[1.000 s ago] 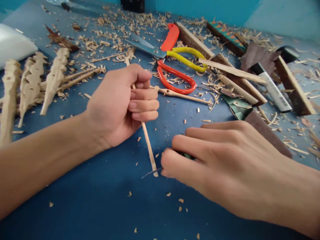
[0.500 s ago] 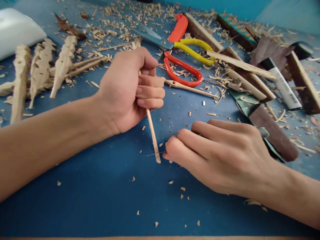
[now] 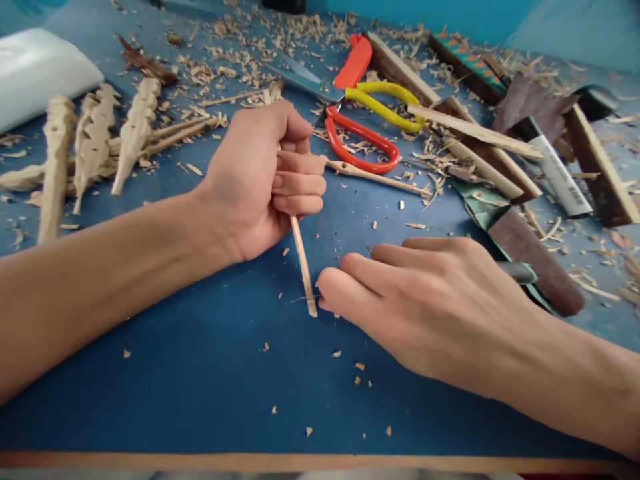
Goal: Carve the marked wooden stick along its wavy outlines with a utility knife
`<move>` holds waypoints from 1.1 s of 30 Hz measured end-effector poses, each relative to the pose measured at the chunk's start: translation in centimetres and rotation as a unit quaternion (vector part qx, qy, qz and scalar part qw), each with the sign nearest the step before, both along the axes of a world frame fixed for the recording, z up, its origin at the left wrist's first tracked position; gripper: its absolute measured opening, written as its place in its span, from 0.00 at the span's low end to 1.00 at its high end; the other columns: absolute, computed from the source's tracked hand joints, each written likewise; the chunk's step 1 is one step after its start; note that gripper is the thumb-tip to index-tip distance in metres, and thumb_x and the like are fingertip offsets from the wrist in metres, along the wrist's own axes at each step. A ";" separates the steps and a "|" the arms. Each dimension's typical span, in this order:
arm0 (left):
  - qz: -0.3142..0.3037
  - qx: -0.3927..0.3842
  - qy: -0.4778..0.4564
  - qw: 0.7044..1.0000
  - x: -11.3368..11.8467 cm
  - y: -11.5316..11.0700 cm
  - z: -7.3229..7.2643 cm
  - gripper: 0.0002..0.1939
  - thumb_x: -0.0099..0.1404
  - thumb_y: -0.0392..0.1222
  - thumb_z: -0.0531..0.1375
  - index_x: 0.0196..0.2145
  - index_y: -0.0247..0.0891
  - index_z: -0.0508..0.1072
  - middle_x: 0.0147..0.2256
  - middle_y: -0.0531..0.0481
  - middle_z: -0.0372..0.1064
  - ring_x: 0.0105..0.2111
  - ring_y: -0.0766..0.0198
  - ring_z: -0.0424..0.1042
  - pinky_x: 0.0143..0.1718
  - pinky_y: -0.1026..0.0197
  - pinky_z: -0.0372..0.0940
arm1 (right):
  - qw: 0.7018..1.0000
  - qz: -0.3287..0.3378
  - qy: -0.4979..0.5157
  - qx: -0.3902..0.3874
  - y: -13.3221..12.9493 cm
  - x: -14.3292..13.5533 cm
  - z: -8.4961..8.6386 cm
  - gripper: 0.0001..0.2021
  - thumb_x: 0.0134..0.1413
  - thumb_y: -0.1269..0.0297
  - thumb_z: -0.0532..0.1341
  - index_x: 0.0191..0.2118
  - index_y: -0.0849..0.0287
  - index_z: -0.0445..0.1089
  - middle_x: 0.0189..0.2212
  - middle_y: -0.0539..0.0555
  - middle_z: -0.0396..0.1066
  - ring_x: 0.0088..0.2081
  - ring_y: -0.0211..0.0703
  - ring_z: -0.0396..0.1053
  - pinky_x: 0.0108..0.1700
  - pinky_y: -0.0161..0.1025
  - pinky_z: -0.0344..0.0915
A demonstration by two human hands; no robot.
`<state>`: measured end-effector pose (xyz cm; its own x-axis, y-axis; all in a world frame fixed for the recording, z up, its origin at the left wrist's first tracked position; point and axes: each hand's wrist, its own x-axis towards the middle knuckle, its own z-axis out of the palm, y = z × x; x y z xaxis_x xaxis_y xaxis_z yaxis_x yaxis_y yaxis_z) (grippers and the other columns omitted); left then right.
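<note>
A slim wooden stick slants down toward me, its upper part enclosed in my left hand, whose fingers are curled around it. My right hand is closed, knuckles up, just right of the stick's lower end. From its fingertips a thin edge-on blade crosses the stick near the tip. The grey end of a handle shows behind this hand, in line with the blade, so it looks like a slender knife; most of it is hidden. Beyond my left fingers lies a carved stick with a hole.
Scissors with red and yellow handles lie beyond my hands. Several notched wooden pieces are at left beside a white object. Wood strips, sandpaper and a marker crowd the right. Shavings litter the blue tabletop.
The view has shifted slightly. My right hand has moved a little left, closer to the stick. My left hand keeps the same grip, and the blade still crosses near the tip.
</note>
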<state>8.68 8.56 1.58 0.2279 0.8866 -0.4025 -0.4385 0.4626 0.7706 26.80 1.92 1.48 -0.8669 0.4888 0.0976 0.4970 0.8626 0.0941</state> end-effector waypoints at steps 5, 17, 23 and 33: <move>-0.003 0.000 -0.005 1.000 -0.2 0.0 0.0 0.19 0.69 0.32 0.45 0.23 0.43 0.41 0.19 0.63 0.29 0.13 0.78 0.35 0.11 0.70 0.34 | 0.999 0.004 -0.015 -0.043 0.1 -0.1 0.5 0.11 0.71 0.65 0.54 0.32 0.54 0.59 0.21 0.45 0.58 0.19 0.41 0.56 0.27 0.42 0.35; -0.021 -0.017 -0.036 0.999 -0.5 0.2 0.0 0.19 0.72 0.35 0.41 0.23 0.46 0.40 0.17 0.63 0.30 0.13 0.78 0.33 0.16 0.71 0.29 | 0.974 -0.009 -0.037 -0.223 1.1 0.6 2.5 0.10 0.66 0.69 0.60 0.33 0.55 0.61 0.23 0.44 0.64 0.20 0.37 0.56 0.25 0.40 0.42; -0.004 -0.058 -0.094 0.994 -0.7 0.1 0.2 0.17 0.71 0.37 0.42 0.27 0.47 0.37 0.15 0.63 0.31 0.11 0.77 0.34 0.14 0.72 0.30 | 0.964 -0.053 0.049 -0.257 1.1 2.3 3.3 0.08 0.71 0.66 0.54 0.36 0.54 0.63 0.26 0.45 0.65 0.21 0.36 0.61 0.25 0.38 0.47; -0.064 -0.027 -0.095 0.993 -1.4 0.1 0.4 0.16 0.73 0.37 0.38 0.26 0.44 0.38 0.14 0.62 0.31 0.11 0.74 0.34 0.11 0.69 0.35 | 0.995 -0.006 0.038 -0.096 -1.0 1.4 0.5 0.15 0.74 0.58 0.47 0.33 0.53 0.58 0.24 0.47 0.61 0.21 0.42 0.57 0.26 0.43 0.47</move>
<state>7.29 8.66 1.99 0.4144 0.8234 -0.3877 -0.5085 0.5628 0.6517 28.22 0.91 1.95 -0.8542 0.5158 0.0659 0.5076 0.8546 -0.1099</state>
